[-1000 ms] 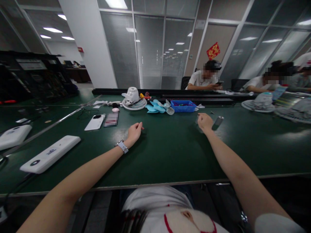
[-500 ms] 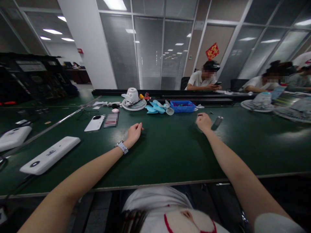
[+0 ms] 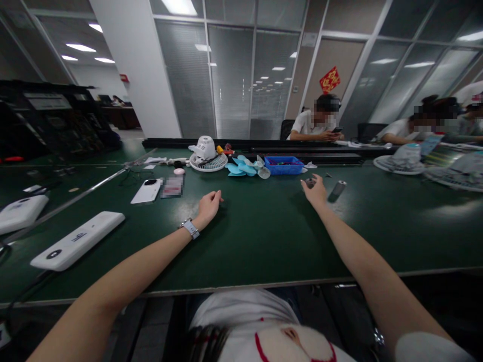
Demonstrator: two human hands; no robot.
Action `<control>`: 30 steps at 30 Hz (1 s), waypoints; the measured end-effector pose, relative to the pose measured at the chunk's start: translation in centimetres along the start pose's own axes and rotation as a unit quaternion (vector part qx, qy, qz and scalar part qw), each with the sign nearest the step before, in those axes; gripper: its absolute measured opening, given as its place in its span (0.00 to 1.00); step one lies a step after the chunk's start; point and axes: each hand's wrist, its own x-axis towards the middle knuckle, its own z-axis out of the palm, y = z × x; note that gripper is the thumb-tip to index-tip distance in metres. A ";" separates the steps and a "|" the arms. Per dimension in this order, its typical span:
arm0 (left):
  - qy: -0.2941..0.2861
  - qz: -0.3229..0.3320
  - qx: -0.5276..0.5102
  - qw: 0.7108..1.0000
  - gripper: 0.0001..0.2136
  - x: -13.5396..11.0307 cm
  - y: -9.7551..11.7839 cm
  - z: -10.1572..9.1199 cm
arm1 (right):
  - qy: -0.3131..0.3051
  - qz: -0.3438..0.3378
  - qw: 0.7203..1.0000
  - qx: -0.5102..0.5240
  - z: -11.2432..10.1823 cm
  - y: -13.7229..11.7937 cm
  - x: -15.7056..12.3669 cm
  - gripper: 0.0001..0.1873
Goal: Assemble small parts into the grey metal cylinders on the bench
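Left hand (image 3: 208,207) curled, right hand (image 3: 317,193) around a dark object (image 3: 310,183), grip unclear, beside a grey cylinder (image 3: 338,190); blue tray (image 3: 286,169) and fan blades (image 3: 242,166) near the worktop's (image 3: 260,241) far edge.

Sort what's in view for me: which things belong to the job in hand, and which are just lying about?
Likely the job:
small dark object, in the right hand
grey cylinder, beside that hand

Apparently lying about:
white phone
long white device
light-blue blades
blue tray

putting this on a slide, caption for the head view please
Right hand closed around a small dark object, left hand loosely curled, blue tray beyond on the green table.
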 end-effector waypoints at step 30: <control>-0.190 0.161 -0.067 0.966 0.14 -3.0 4.1 0.3 | -0.416 -0.160 0.824 0.350 -1.3 -17.4 -15.9 0.20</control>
